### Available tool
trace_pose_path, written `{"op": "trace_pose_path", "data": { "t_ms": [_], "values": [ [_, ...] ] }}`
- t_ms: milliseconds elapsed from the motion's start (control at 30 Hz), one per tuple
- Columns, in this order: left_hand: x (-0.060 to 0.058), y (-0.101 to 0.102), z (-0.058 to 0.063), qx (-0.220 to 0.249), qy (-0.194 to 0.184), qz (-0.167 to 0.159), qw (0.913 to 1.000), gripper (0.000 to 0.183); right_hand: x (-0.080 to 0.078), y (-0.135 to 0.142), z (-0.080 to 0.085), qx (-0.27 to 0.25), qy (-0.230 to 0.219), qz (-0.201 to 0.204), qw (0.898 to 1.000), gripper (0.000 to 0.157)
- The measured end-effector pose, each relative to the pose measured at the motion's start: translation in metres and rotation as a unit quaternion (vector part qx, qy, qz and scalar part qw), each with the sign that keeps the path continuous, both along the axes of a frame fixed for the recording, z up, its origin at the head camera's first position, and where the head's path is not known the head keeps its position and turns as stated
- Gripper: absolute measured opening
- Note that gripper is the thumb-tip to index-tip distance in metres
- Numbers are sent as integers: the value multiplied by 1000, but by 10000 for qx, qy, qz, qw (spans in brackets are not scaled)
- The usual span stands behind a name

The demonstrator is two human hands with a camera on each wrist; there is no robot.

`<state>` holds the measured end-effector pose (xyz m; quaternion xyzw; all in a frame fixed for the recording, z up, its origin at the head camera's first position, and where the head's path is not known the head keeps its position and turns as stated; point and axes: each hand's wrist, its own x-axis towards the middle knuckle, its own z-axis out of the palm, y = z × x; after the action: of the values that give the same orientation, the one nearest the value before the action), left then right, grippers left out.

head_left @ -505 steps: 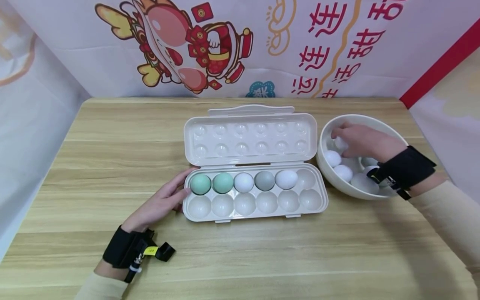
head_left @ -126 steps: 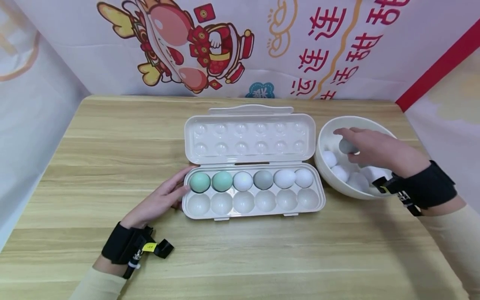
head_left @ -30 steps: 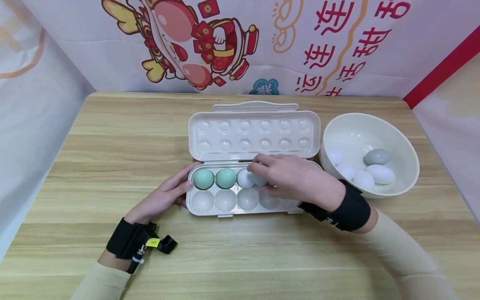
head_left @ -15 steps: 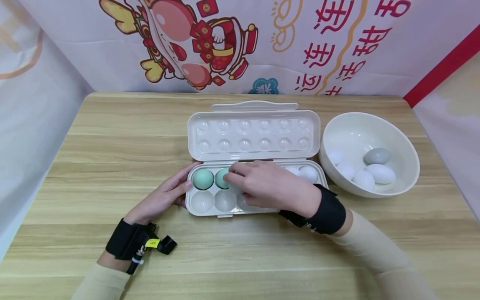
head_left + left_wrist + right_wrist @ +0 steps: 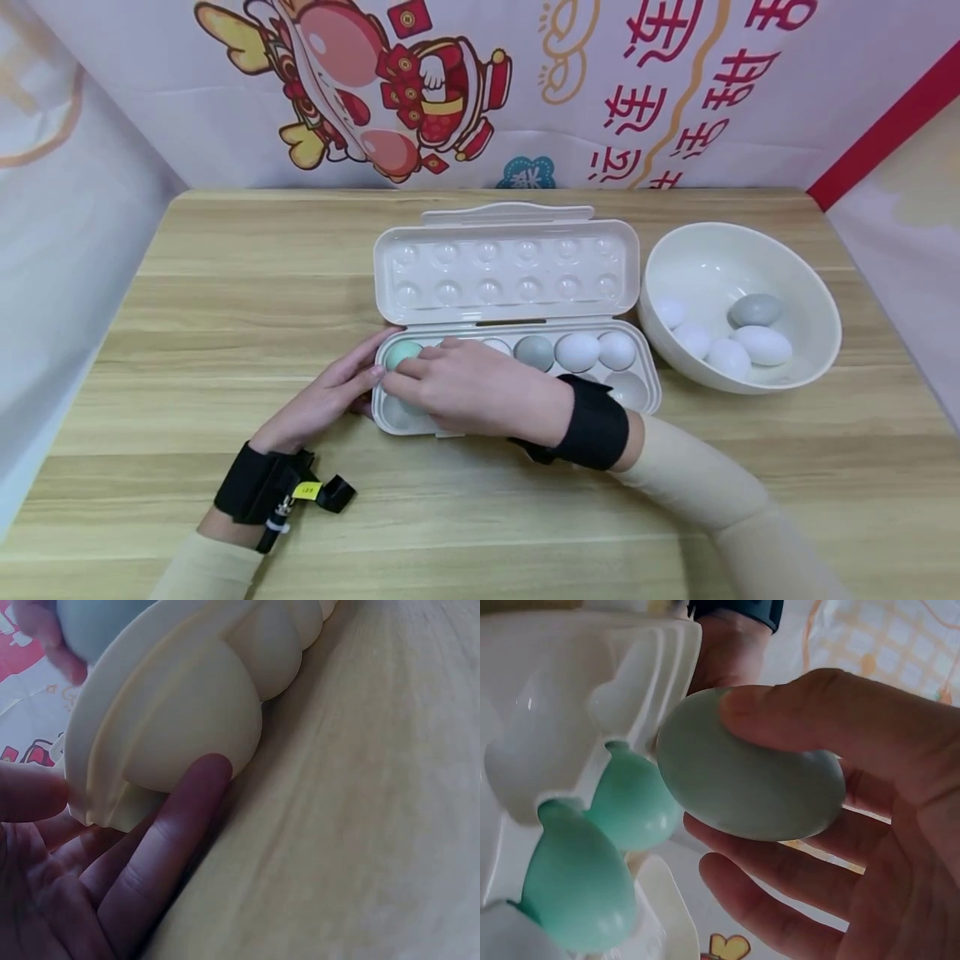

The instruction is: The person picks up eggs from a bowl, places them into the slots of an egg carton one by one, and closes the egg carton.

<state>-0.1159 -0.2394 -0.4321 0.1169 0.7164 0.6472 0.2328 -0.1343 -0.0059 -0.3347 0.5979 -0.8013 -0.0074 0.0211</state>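
Observation:
My left hand [image 5: 322, 404] grips the left end of a white plastic egg carton [image 5: 506, 271], which lies with its lid folded back. In the left wrist view, its thumb touches the rim and a finger [image 5: 176, 817] lies against a cup's underside. My right hand [image 5: 472, 387] holds a pale grey-green egg [image 5: 750, 772] between thumb and fingers over the front row's left end. Behind it, the back row carries a green egg [image 5: 403, 354], a grey egg [image 5: 534, 353] and white eggs [image 5: 577, 352]. The hand covers some cups; two green eggs show in the right wrist view.
Right of the carton stands a white bowl [image 5: 813, 283] with several white eggs [image 5: 762, 345] and one grey egg [image 5: 755, 309]. Both rest on a wooden table [image 5: 247, 275]. A printed cloth [image 5: 465, 158] hangs behind the table's back edge.
A white egg has joined the back row's right end since the oldest frame. The right hand took an egg from the bowl and moved it left across the carton. The left hand stays put.

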Motion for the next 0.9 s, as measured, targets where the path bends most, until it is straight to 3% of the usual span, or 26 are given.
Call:
{"op": "trace_pose_path", "data": {
  "t_ms": [233,633,900],
  "values": [
    [1,0,0,12,-110,25,9999,54,4,-12,-7,233,366,120,9990,22],
    [0,2,1,110,-126,43,9999,53,2,-19,-8,490,-76,43,9988,19],
    [0,1,0,-3,31,12,10000,52,4,-28,-10,757,-22,-63,9971,22]
  ]
}}
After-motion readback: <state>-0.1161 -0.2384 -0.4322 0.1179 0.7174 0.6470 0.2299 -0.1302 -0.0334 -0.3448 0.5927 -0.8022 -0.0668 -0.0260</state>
